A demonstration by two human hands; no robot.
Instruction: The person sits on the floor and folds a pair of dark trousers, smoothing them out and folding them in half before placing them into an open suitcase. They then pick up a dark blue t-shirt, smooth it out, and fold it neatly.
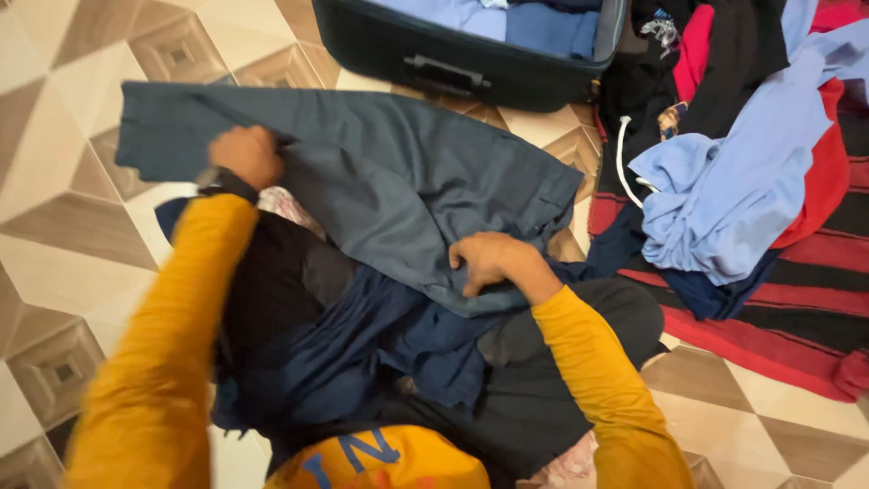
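On the lap, over a heap of dark clothes, both hands work a grey-blue garment. Left hand is closed into a fist on the cloth near its upper left part; right hand has fingers curled, pinching the lower edge. The garment looks like trousers, spread partly across the tiled floor and partly on the pile. Judged soft, light, limp; it will sag and fold wherever unsupported, so hems or a waistband edge seem the best grip, two points apart. Under it lie navy and black clothes. Beyond, a dark open suitcase holds folded blue pieces, only partly in view. To the right, a light blue shirt tops a mixed heap on a red-and-black striped blanket.
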